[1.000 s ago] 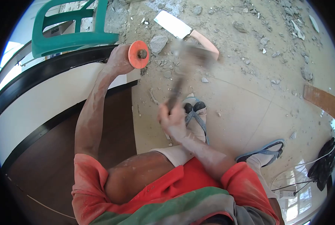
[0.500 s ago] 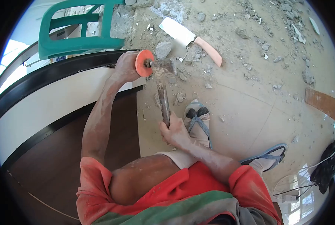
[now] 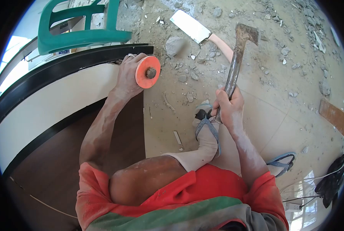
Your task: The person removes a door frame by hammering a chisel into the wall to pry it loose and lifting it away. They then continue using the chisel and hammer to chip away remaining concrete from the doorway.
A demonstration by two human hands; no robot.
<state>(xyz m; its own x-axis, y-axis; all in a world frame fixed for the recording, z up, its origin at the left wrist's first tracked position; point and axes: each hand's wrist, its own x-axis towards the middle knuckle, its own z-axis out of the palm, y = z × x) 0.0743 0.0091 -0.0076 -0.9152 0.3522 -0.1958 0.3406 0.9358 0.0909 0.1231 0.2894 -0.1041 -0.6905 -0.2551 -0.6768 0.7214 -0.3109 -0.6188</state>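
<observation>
My left hand is closed around a chisel with a round orange hand guard. The chisel's metal struck end faces me, while its tip is hidden behind the hand and the guard. The hand is at the end of a low black-edged wall or panel. My right hand grips the lower handle of a hatchet. Its worn metal head is raised to the right, well apart from the chisel. Beyond the hatchet, a cleaver with a pale pink handle lies on the dusty floor.
A green plastic chair is at the upper left. Rubble, including a larger grey chunk, covers much of the floor. A brown board piece lies at the right. Near the lower right are a black bag-like item and cables.
The hatchet has swung from the chisel's end up and to the right with my right hand. My left hand keeps its hold on the chisel, and the guard has turned more toward me.
</observation>
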